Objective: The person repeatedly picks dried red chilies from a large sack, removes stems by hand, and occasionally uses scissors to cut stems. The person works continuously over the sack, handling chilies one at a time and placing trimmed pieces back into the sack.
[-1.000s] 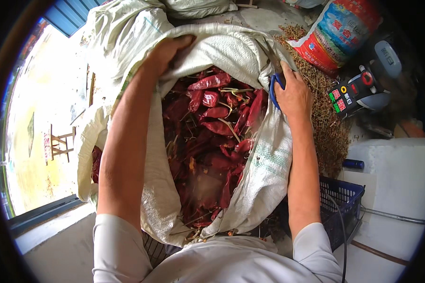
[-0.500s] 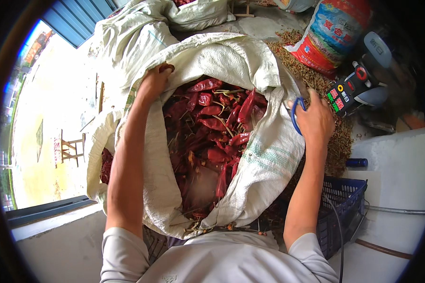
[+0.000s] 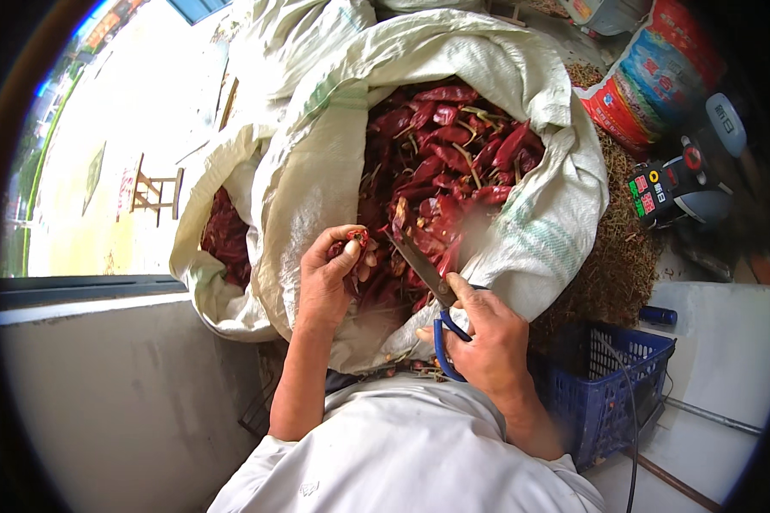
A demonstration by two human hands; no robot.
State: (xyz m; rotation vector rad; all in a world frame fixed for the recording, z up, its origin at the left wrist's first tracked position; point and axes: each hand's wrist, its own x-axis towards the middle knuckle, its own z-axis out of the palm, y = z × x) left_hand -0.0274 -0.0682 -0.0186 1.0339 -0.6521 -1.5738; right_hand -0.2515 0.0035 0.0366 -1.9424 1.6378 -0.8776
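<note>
Over the near part of a big white woven sack, my left hand pinches a dried red chili pepper, most of it covered by the fingers. My right hand grips scissors by their blue handles, with the dark blades pointing up and left toward that pepper. A small gap separates the blade tips from my left fingers. Inside the sack lies a heap of dark red dried chilies, many with pale stems. The sack's rim is rolled outward.
A smaller white sack of red chilies stands at the left. On the right are a blue plastic crate, a pile of dry stems, a red and blue printed bag and a black and grey device. A low wall runs at lower left.
My left hand has come down from the sack's far left rim to its near side. My right hand has swung inward with the scissors from the sack's right side. The view has shifted.
</note>
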